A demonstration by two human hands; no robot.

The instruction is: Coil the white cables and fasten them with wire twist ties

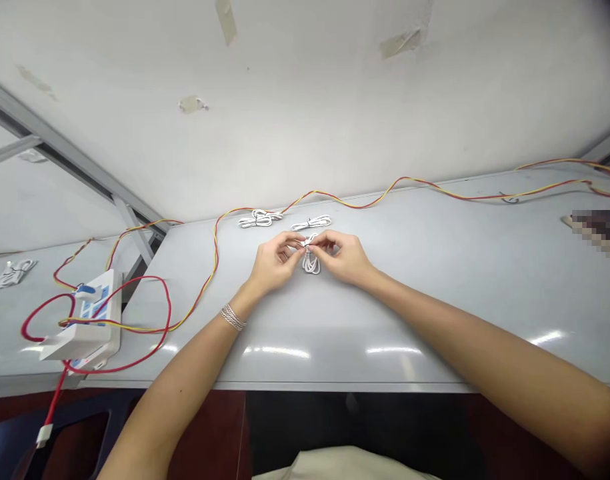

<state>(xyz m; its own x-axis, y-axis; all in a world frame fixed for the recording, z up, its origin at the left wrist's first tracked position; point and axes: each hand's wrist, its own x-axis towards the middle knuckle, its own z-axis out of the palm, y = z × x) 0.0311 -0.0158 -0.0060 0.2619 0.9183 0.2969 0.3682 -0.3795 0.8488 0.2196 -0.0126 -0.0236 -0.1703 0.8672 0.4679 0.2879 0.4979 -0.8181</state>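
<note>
A coiled white cable point(311, 264) lies on the grey table between my hands, its upper part partly hidden by my fingers. Around its middle runs a thin black twist tie point(307, 246). My left hand point(277, 261), with a silver bracelet on its wrist, is closed in a pinch at the tie's left side. From the right, the thumb and forefinger of my right hand point(343, 257) pinch at the tie's other side. Just beyond my hands are two more tied white cable bundles point(311, 223), point(259, 219).
A white power strip point(115, 310) with plugs and a looped red cable point(169, 300) sits at the left. Red and yellow twisted wire point(345, 202) runs along the table's back by the wall. Another white cable bundle point(12, 274) lies far left. A blurred-out object point(602, 230) is at right.
</note>
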